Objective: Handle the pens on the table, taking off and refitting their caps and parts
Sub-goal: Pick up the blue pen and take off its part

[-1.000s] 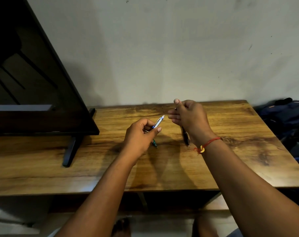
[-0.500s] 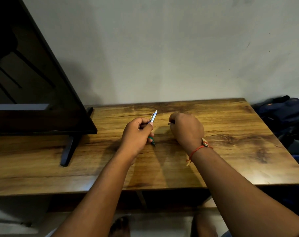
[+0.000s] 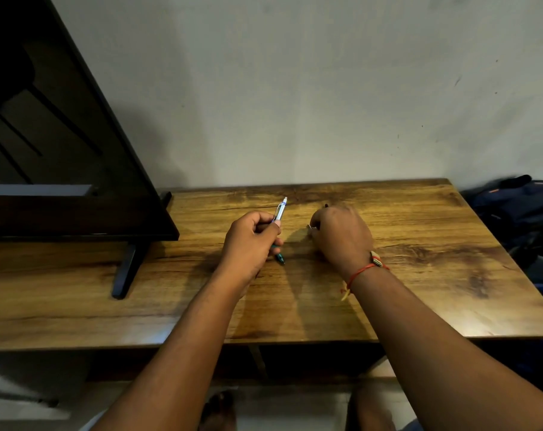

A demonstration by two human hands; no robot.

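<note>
Both bare forearms reach over the near edge of the table (image 3: 419,290). The left hand (image 3: 253,241) is fisted round a pen (image 3: 279,213). The right hand (image 3: 341,234) sits knuckles up, fingers curled under, its grip hidden.

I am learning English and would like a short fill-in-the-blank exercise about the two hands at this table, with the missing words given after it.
1. The left hand grips a silver and blue ____.
2. The red thread is tied round the ____ wrist.
3. The right hand, its fingers curled, is low over the wooden ____.

Missing words: pen; right; table.
</note>
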